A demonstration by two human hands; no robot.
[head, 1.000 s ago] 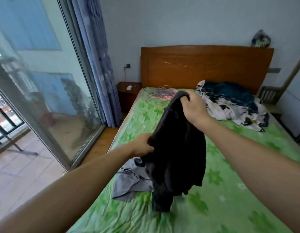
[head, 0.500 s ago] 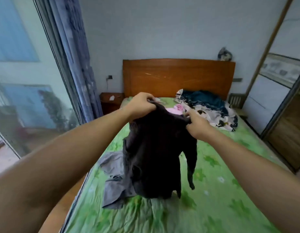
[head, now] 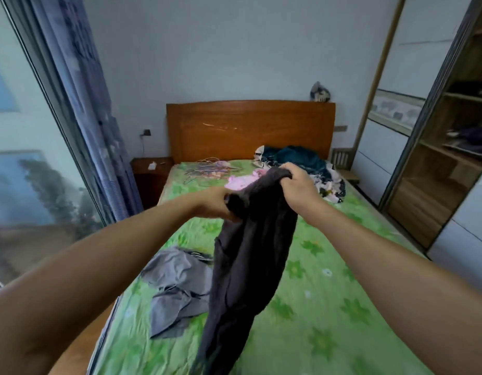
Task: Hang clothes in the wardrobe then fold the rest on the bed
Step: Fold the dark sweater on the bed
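Note:
A dark grey garment (head: 248, 261) hangs in the air over the bed (head: 329, 307), which has a green flowered sheet. My left hand (head: 215, 203) grips its upper left edge and my right hand (head: 296, 185) grips its top right corner. A crumpled light grey garment (head: 177, 288) lies on the sheet below my left arm. Near the headboard lie a pile of mixed clothes (head: 302, 169), a pink garment (head: 241, 181) and several wire hangers (head: 210, 167). The open wardrobe (head: 445, 147) with wooden shelves stands at the right.
A wooden headboard (head: 250, 128) closes the far end of the bed. A dark nightstand (head: 150, 174) sits at its left, beside blue curtains (head: 99, 117) and a large glass sliding door (head: 31, 144). A narrow floor strip runs between bed and wardrobe.
The dark garment has been shifted in my hands: my left hand dropped lower and my right hand rose to the top corner. The view swung right, showing more of the wardrobe.

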